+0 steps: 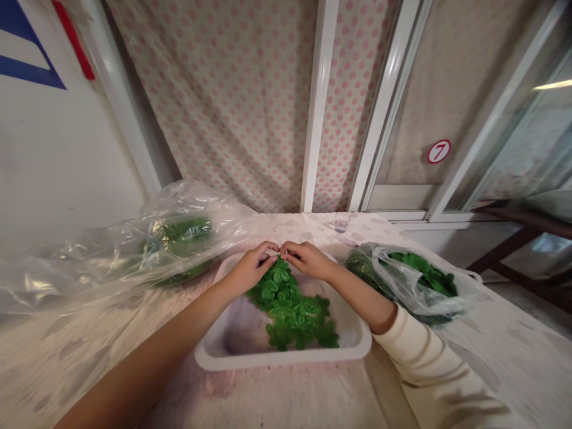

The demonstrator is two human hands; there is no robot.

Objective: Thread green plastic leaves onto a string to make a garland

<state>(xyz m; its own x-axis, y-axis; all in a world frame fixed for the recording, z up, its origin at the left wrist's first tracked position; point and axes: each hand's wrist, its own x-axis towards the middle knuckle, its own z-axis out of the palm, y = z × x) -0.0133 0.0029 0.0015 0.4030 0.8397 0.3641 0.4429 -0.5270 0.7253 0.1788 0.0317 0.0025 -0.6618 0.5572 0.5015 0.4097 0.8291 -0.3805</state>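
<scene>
Polka-dot cloth backdrop [241,101] behind a table with a mottled cover [75,363]. Left hand [252,268] and right hand [308,259] are narrow, fingertips nearly meeting and pinching the top of a green clover-leaf sprig [280,273]; can't tell how firm either grip is. Sprig sits on a loose pile of similar sprigs [292,316] in a white plastic tray [283,358], hands over its far rim. Looks light and soft, probably artificial. Leaves may snag each other, so stem or base looks a better hold than leaf edges. Clear plastic bag [179,238] of greens lies left of tray, thinner bag [413,280] right. Cream sleeve [429,363] on right arm.
</scene>
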